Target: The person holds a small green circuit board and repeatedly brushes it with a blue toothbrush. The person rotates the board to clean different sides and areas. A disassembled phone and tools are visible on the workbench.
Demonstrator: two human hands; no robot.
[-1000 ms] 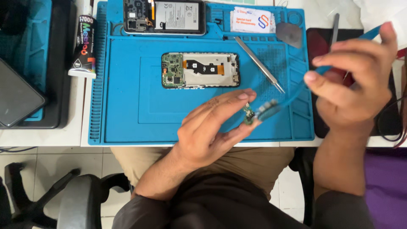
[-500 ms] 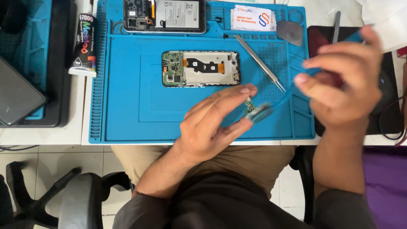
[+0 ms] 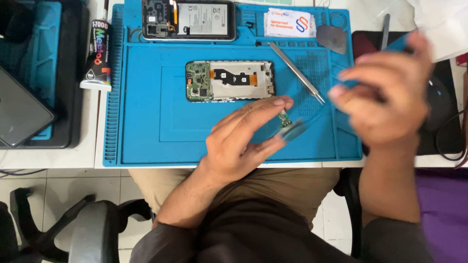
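Observation:
My left hand (image 3: 243, 141) hovers over the blue work mat (image 3: 146, 141) and pinches a small green circuit board (image 3: 283, 120) between thumb and fingers. My right hand (image 3: 385, 97), blurred by motion, grips a blue brush-like tool whose tip (image 3: 294, 130) touches the small board. An opened phone frame (image 3: 230, 80) with its green board and orange flex lies on the mat just beyond my left hand. A second phone body (image 3: 189, 19) lies at the mat's far edge.
Metal tweezers (image 3: 297, 72) lie diagonally on the mat. A glue tube (image 3: 96, 56) rests left of the mat, beside a black tray (image 3: 44, 97) with a dark device. A white card (image 3: 290, 23), a grey pick (image 3: 332, 38) and a dark pad (image 3: 441, 112) lie to the right.
My right hand with the blue tool has dropped and shifted left, closer to the board. My left hand holds the small board in about the same place.

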